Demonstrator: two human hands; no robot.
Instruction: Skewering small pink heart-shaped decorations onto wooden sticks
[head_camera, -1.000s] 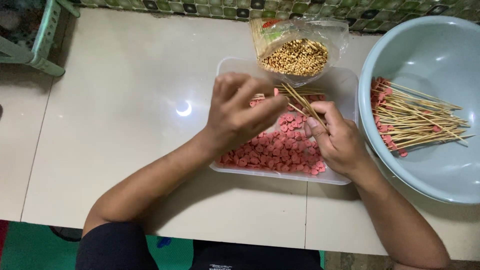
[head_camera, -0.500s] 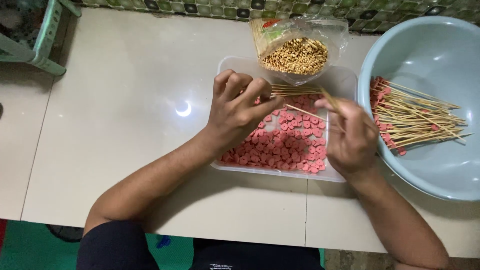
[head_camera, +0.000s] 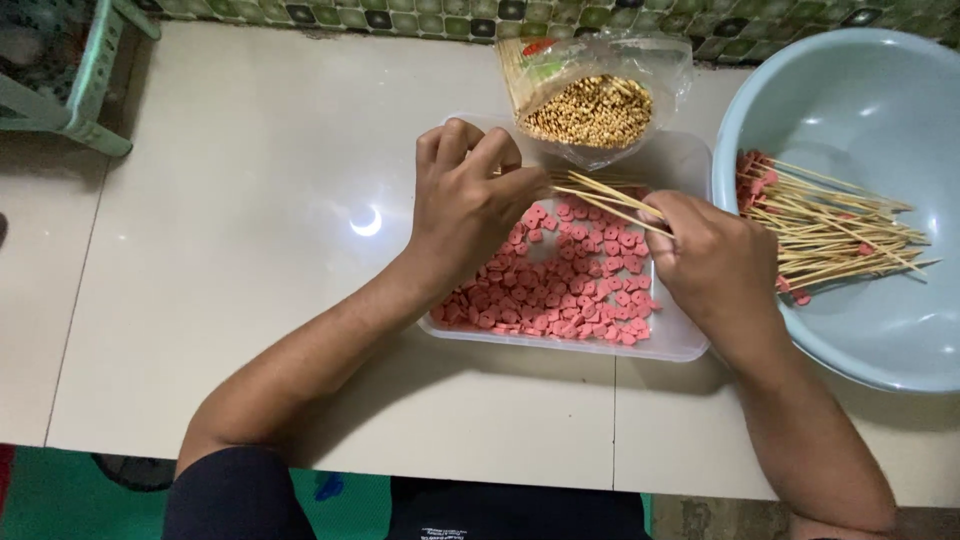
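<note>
On a pale tabletop (head_camera: 250, 250) edged by patterned tiles (head_camera: 400, 15), our left hand (head_camera: 470, 200) curls over the tray (head_camera: 680, 340) of pink sausage slices (head_camera: 570, 285); our right hand (head_camera: 715, 260) clamps bamboo skewers (head_camera: 600, 195).

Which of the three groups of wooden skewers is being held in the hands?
The small bunch of bare skewers above the tray, gripped by the right hand and left hand. The others lie in the basin or stand in the bag.
</note>
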